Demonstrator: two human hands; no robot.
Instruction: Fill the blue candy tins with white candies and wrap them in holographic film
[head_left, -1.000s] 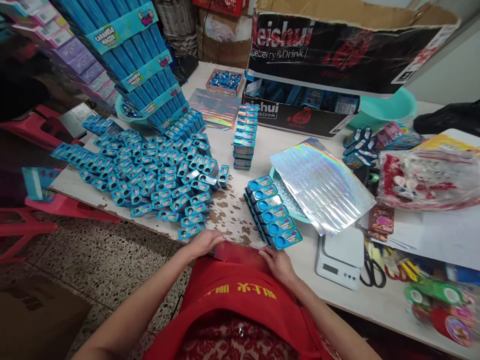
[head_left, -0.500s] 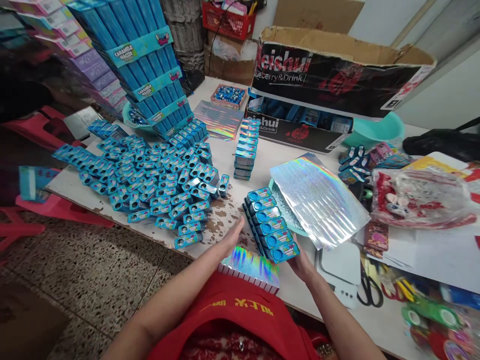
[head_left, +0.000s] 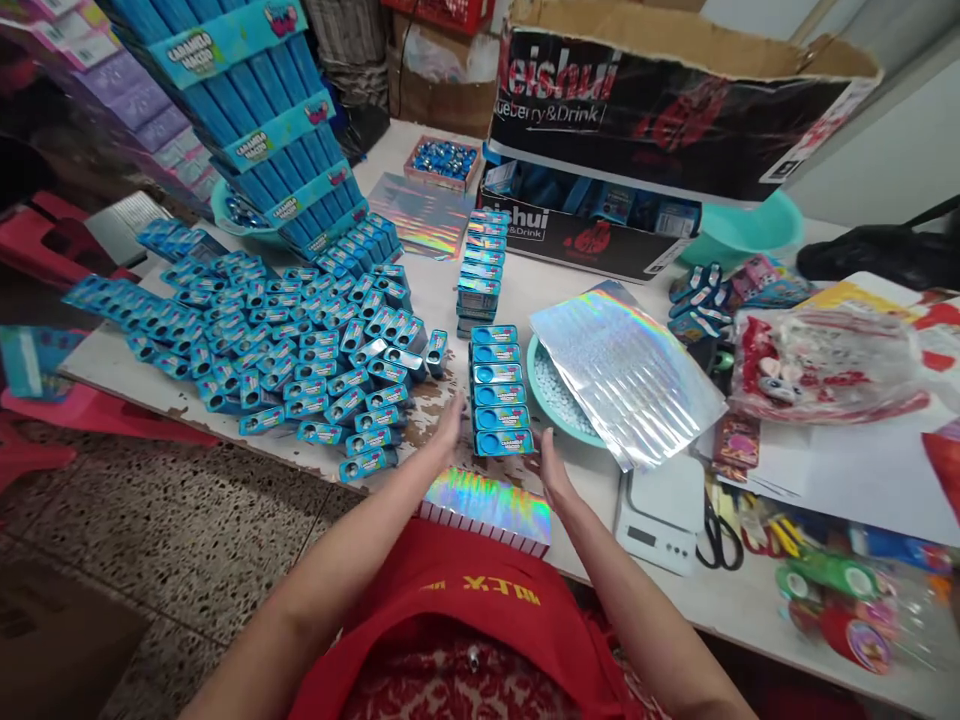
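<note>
A short row of blue boxes (head_left: 501,392) with round recesses on top stands upright on the white table, lined up below another row of blue boxes (head_left: 480,265). Just left of the nearer row is my left hand (head_left: 450,428), fingers stretched out, holding nothing. My right hand (head_left: 552,468) is at the row's lower right corner, fingers extended, with a small gap or light touch that I cannot tell apart. Close to my body lies a shiny holographic block of boxes (head_left: 487,508). A teal bowl of white beads (head_left: 551,390) sits to the right, partly under silver holographic sheets (head_left: 630,370).
Many blue boxes (head_left: 300,350) cover the left of the table beside a tall stack of blue cartons (head_left: 262,140). A black cardboard box (head_left: 585,110) stands at the back. On the right are a white scale (head_left: 660,510), scissors (head_left: 720,540) and a plastic bag (head_left: 825,365).
The nearer row of blue boxes has shifted left and away from my body, turning from slanted to straight. My right hand has come off its side and moved left. The view has shifted slightly.
</note>
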